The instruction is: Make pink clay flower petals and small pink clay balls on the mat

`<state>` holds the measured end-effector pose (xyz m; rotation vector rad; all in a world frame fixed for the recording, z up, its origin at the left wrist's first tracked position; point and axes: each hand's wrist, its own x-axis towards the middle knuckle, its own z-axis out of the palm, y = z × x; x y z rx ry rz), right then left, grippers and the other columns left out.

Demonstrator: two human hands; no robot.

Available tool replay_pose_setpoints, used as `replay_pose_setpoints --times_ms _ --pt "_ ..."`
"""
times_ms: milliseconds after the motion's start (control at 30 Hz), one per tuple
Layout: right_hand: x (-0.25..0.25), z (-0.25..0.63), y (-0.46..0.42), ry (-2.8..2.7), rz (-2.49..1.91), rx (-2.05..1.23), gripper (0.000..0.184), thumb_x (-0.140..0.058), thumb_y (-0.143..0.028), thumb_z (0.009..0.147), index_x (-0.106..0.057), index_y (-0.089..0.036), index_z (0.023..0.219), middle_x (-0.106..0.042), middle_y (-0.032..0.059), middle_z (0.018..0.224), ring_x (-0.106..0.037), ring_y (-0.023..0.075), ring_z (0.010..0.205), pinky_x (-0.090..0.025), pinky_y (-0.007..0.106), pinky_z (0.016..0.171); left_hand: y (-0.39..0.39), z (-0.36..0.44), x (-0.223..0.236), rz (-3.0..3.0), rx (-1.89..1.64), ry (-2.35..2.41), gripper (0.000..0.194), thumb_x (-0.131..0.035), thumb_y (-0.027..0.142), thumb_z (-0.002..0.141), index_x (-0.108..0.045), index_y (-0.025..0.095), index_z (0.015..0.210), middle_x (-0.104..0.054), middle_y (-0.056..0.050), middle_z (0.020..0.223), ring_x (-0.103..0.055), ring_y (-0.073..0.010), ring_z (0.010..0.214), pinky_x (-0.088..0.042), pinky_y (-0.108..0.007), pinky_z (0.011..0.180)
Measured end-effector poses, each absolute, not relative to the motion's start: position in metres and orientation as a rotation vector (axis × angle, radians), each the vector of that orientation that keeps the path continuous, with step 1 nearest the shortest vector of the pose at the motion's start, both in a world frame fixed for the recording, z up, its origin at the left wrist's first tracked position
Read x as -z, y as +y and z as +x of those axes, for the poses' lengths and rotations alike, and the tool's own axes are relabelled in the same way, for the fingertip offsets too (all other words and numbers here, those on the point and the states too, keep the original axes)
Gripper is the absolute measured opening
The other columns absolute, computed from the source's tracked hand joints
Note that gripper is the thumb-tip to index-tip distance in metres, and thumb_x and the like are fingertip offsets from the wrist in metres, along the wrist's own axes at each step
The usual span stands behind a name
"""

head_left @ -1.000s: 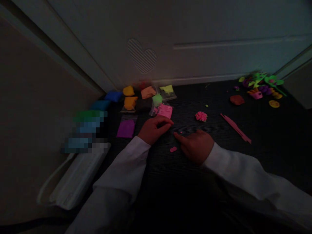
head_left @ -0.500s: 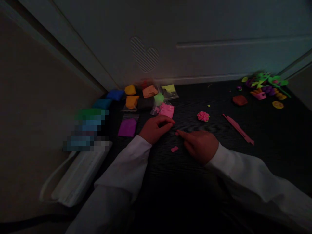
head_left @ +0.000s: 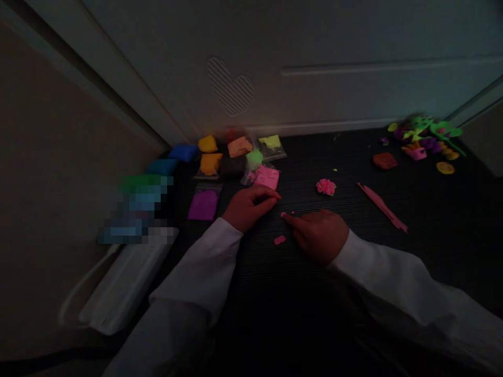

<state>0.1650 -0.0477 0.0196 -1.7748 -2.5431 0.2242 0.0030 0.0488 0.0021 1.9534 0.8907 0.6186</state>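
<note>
My right hand (head_left: 320,235) stretches its index finger to a small flattened pink clay disc (head_left: 283,215) on the dark table, its other fingers curled under. Beside that finger lies a tiny pink clay ball (head_left: 293,212). Nearer me is a flat pink clay piece (head_left: 280,240) of joined rounds. My left hand (head_left: 251,207) rests on its side, thumb and fingertips brought together; whatever they may hold is hidden. Just behind it sits a bag of pink clay (head_left: 267,178). A pink clay flower cluster (head_left: 326,187) with green edges lies beyond my right hand.
Pink modelling tools (head_left: 382,207) lie to the right. Behind them are a reddish-brown lump (head_left: 384,161) and a pile of clay flowers (head_left: 426,136). Several clay bags, including a purple one (head_left: 204,204), line the left, near a white power strip (head_left: 128,288). A white panel (head_left: 334,99) bounds the back.
My right index finger came down onto a spot beside the tiny ball, and a flattened pink disc now shows at its tip. My left hand has stayed in place.
</note>
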Motion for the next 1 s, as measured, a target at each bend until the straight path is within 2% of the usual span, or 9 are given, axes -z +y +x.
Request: replay_pose_setpoints --times_ms 167,600,800,1000 --pt "-0.0178 0.1649 -0.049 -2.521 -1.755 -0.193 0.037 -0.034 -0.026 0.08 -0.043 -0.023 0.116 -0.061 0.0043 0.092 -0.057 0.0181 0.076 -0.032 0.031 0.063 0.0487 0.0037 -0.0028 1.953 -0.621 0.902 0.018 -0.049 0.028 0.072 -0.061 0.017 0.081 -0.06 -0.003 0.087 -0.055 -0.0141 0.082 -0.041 -0.028 0.075" --pt "-0.0195 0.1629 -0.0514 -2.552 -1.75 -0.185 0.038 -0.032 -0.028 0.081 -0.041 -0.022 0.117 -0.062 0.0054 0.091 -0.057 0.0187 0.075 -0.029 0.032 0.062 0.049 0.0038 -0.0031 1.945 -0.616 0.895 0.018 -0.049 0.027 0.072 -0.06 0.016 0.081 -0.06 -0.003 0.086 -0.055 -0.0137 0.079 -0.042 -0.028 0.073" --pt "-0.0193 0.1628 -0.0516 -2.573 -1.751 -0.209 0.038 -0.033 -0.028 0.08 -0.042 -0.021 0.117 -0.063 0.0046 0.083 -0.057 0.0181 0.069 -0.028 0.032 0.061 0.0491 0.0034 -0.002 1.954 -0.63 0.883 0.018 -0.049 0.028 0.072 -0.061 0.018 0.081 -0.06 -0.003 0.087 -0.054 -0.014 0.081 -0.041 -0.029 0.075" --pt "-0.0198 0.1633 -0.0519 -2.565 -1.736 -0.187 0.04 -0.033 -0.027 0.08 -0.038 -0.023 0.119 -0.061 0.0059 0.093 -0.056 0.0177 0.073 -0.028 0.031 0.061 0.0493 0.0029 -0.002 1.961 -0.612 0.891 0.018 -0.048 0.028 0.073 -0.06 0.018 0.082 -0.059 -0.003 0.087 -0.054 -0.0139 0.081 -0.041 -0.029 0.074"
